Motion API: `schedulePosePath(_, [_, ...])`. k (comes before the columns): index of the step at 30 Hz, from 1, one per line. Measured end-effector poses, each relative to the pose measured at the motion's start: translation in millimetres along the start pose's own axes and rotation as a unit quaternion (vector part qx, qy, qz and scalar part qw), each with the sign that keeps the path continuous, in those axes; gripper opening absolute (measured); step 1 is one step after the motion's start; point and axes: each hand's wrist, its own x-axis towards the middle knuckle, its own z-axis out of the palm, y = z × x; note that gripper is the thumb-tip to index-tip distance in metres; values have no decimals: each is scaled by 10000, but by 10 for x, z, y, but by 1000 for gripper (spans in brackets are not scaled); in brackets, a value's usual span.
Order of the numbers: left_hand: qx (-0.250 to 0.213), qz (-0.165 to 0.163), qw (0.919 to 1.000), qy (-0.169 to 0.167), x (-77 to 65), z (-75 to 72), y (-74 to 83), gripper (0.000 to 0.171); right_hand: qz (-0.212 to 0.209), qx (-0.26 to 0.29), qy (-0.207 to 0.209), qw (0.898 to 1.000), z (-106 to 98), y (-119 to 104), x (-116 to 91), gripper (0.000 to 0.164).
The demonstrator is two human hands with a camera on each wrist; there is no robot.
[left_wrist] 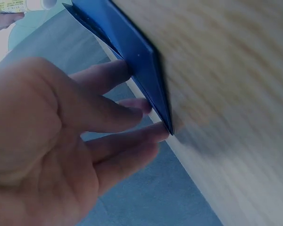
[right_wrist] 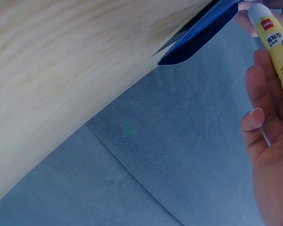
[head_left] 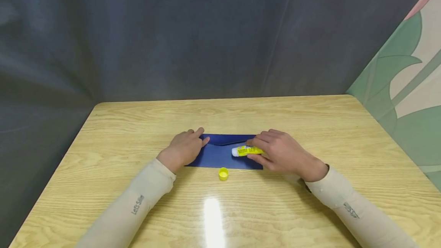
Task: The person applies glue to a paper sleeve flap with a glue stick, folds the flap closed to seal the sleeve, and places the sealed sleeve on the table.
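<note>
A dark blue paper envelope lies flat on the wooden table, its flap along the far side and slightly raised. My left hand rests at the envelope's left end; in the left wrist view its fingers reach out to the paper's edge. Above the right part of the envelope, my right hand holds a yellow glue stick between thumb and fingers. The uncapped white end of the glue stick points left. A yellow cap sits just in front of the envelope's near edge.
The table backs onto a dark grey curtain, which also hangs along the left side. A wall with painted green leaves stands at the right. Light reflects off the tabletop near the front.
</note>
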Motion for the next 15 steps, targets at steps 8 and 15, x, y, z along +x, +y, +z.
schedulePosePath(8, [-339,-75,9994,-93,-23,-18,66,51,-100,13,44,9999,6,4,11,33])
schedulePosePath(15, [-526,26,9985,-133,-46,-17,89,52,-77,13,-23,10000,30,-7,12,33])
